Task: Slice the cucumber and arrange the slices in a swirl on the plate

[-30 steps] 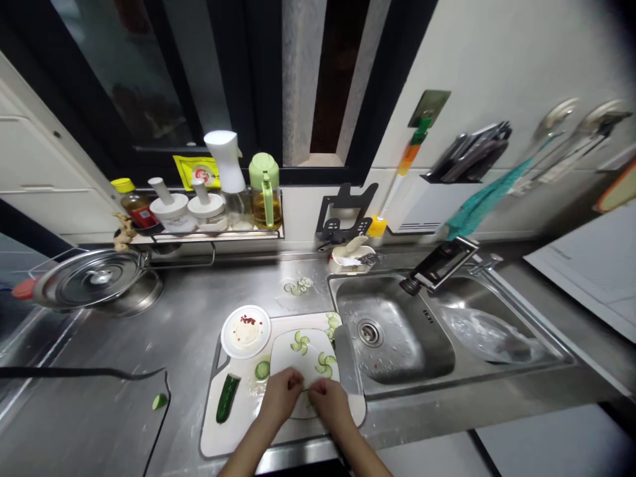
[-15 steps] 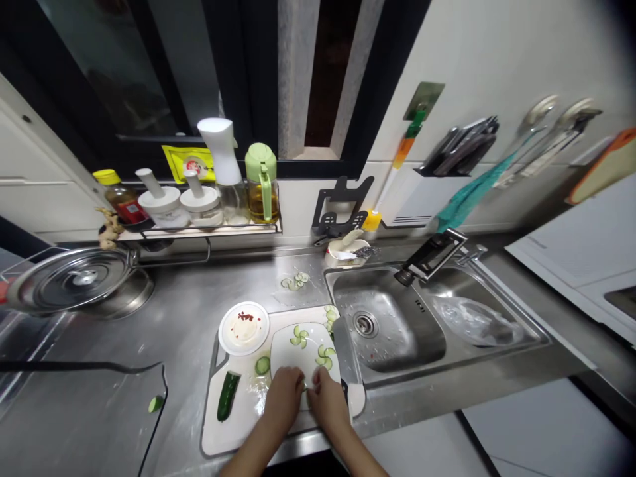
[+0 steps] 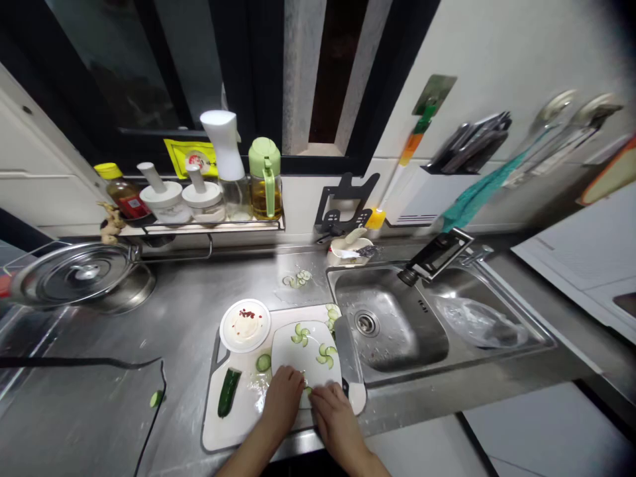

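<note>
My left hand (image 3: 284,396) and my right hand (image 3: 336,409) meet over the near edge of a white square plate (image 3: 285,344). Both hands have their fingers drawn together, with a small cucumber slice (image 3: 307,391) at the fingertips; part of it is hidden. Farther back on the plate, curved cucumber slices form two pinwheel shapes, one at the upper left (image 3: 300,334) and one at the right (image 3: 326,356). Under the plate lies a cutting board (image 3: 218,424). A kitchen knife (image 3: 349,348) rests along the plate's right side, and more slices (image 3: 332,314) sit behind it.
On the board's left are a cucumber piece (image 3: 229,392), a round cut slice (image 3: 263,362) and a white dish (image 3: 245,325) with red bits. Cucumber scraps (image 3: 297,279) lie behind the board. A sink (image 3: 397,318) is at right, a lidded pot (image 3: 82,275) at left.
My right hand has shifted slightly right and down, turning flatter, so the slice at the fingertips shows more. My left hand stays nearly in place. The view has moved a little.
</note>
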Demonstrator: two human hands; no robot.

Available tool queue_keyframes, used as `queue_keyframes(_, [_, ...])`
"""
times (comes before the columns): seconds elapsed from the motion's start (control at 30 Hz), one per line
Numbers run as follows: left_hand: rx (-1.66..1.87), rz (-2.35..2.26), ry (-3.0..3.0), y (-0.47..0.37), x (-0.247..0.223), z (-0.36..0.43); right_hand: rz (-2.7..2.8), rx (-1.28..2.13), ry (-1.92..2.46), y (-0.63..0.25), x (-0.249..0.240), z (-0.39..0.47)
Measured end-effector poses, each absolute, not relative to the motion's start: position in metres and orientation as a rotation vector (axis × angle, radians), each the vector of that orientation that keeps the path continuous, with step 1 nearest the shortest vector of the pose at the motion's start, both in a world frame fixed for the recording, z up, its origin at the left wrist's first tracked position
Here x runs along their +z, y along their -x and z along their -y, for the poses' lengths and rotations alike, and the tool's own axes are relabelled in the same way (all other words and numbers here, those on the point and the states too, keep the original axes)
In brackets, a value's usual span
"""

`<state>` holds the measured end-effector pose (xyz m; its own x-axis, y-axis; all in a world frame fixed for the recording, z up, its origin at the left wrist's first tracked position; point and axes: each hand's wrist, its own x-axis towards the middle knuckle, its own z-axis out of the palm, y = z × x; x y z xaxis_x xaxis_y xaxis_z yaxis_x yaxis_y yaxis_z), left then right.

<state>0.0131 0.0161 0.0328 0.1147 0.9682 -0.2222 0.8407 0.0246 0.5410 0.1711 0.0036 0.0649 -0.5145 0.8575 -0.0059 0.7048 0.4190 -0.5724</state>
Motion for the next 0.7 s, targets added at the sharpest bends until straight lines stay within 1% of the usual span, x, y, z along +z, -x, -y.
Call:
queue_keyframes(0.23, [0.304, -1.786, -1.905, -0.015, 0.033, -0.017, 2.455, 0.618, 1.372, -0.174, 0.048, 0.004])
queue_keyframes(0.43, [0.272, -1.786, -1.871, -0.018, 0.041, -0.019, 2.477, 0.595, 1.384, -0.176, 0.045, 0.003])
queue_keyframes(0.57, [0.399, -1.757, -1.821, -0.012, 0.042, -0.017, 2.481, 0.632, 1.367, -0.177, 0.051, 0.001])
queue_keyframes(0.7, [0.565, -1.785, -1.771, 0.017, 0.045, -0.015, 2.488, 0.639, 1.358, -0.179, 0.057, -0.001])
